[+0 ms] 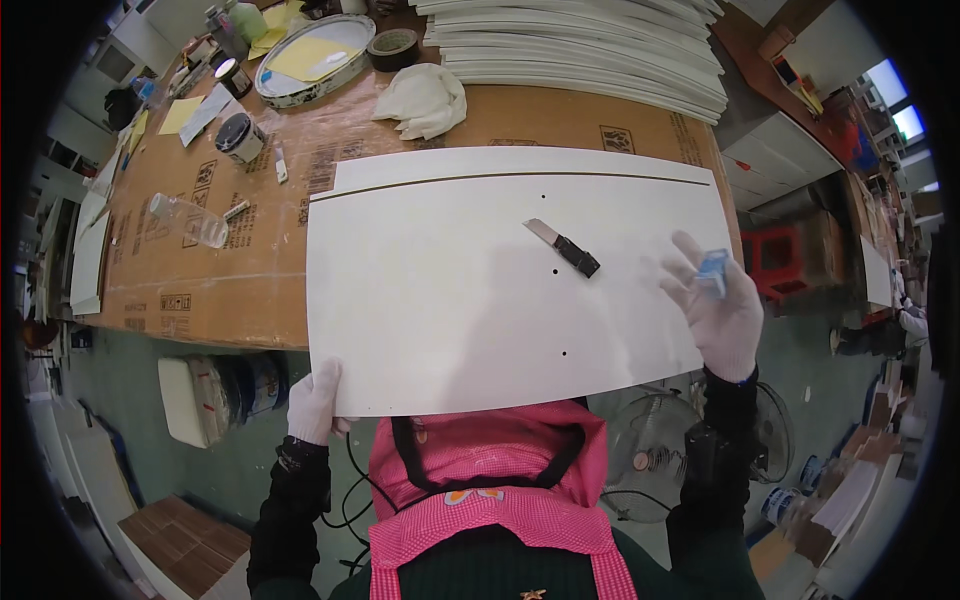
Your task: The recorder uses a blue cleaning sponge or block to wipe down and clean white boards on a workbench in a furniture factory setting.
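Note:
A white panel (430, 290) with a dark groove along its far edge and a few small dark holes lies in front of me, over the near edge of the cardboard-covered table. My left hand (314, 402), in a white glove, grips the panel's near left corner, thumb on top. On the panel rests a short knife (577, 257) with a bare blade and a black, wrapped-looking handle. Above the panel's right side, my gloved right hand (725, 315) holds a small light-blue piece (712, 272) between thumb and fingers; motion blurs it, so its kind is unclear.
Behind the panel are a crumpled white cloth (425, 100), a tape roll (393, 49) and a tall stack of white panels (580, 50). Jars (240, 137) and a clear plastic bottle (190, 220) occupy the table's left. A fan (655, 450) stands on the floor near my right arm.

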Demonstrator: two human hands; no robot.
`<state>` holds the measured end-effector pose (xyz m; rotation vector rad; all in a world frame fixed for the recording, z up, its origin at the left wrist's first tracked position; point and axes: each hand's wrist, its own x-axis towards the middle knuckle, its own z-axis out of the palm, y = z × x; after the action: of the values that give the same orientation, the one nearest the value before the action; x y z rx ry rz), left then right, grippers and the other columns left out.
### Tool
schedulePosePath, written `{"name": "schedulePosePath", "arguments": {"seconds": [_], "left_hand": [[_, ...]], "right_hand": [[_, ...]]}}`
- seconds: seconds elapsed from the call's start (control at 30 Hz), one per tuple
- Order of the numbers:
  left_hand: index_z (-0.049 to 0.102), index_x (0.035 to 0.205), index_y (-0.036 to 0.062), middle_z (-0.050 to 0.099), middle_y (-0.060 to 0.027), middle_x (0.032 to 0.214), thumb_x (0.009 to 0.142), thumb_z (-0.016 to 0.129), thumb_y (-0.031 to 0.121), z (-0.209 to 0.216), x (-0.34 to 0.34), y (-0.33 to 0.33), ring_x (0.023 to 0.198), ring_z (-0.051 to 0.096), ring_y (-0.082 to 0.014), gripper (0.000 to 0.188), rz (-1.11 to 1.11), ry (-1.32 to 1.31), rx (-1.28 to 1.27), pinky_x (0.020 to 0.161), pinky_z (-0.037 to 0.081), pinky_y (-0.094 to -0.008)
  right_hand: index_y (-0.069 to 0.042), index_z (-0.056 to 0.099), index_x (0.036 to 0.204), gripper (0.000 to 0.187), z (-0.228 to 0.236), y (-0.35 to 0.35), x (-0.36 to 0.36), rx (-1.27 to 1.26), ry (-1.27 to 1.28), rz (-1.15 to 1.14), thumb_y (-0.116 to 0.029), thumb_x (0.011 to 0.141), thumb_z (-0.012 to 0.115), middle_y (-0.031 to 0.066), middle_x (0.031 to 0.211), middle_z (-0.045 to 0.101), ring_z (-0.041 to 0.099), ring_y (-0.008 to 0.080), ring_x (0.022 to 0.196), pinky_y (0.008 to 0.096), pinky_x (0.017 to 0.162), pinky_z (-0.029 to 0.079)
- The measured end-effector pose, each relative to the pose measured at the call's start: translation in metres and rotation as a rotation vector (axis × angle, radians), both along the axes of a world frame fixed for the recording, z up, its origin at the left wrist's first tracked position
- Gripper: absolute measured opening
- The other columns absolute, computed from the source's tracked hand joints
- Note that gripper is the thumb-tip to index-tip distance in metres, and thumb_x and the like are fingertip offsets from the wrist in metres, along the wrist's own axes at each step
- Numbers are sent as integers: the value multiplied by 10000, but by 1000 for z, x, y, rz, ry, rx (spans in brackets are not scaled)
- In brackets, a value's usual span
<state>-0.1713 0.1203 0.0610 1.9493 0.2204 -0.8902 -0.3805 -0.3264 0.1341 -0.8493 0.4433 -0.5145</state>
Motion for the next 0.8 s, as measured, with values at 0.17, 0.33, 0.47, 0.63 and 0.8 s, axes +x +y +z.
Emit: {"name": "schedulePosePath", "arguments": {"seconds": [0.17,0.33,0.47,0.63,0.8], "left_hand": [[661,882,-4,617,-54,588,971,592,492,-4,-25,13,387,522,-110,509,90,-30,-16,343,396,-253],[668,910,-16,631,-52,628,958,608,490,4,-31,32,405,535,-110,511,131,45,-21,369,414,-253],[657,903,-14,637,-62,628,979,570,503,10,-23,44,430,561,-118,530,55,74,-8,391,443,-256],[657,957,-30,665,-80,701,996,517,535,22,-7,51,519,616,-128,583,-192,117,8,468,500,-263],[680,1072,-29,718,-126,884,974,517,540,24,-2,48,789,673,-169,599,-297,43,113,732,529,-296]], "right_hand": [[132,452,1376,568,8,27,60,-327,226,314,-313,1025,489,236,1380,549,664,291,1079,377,845,571],[141,427,1390,634,1,39,72,-250,196,413,-365,1016,504,246,1396,533,681,276,1040,353,787,595],[107,472,1338,530,-10,46,74,-162,314,496,-300,1002,525,246,1433,489,680,280,1023,360,774,601],[71,542,1111,248,-9,98,86,-275,534,483,-108,941,544,176,1221,590,644,192,931,322,835,528],[86,521,1256,353,-7,95,91,-355,612,555,-110,962,509,174,1075,660,668,230,1001,323,906,518]]}}
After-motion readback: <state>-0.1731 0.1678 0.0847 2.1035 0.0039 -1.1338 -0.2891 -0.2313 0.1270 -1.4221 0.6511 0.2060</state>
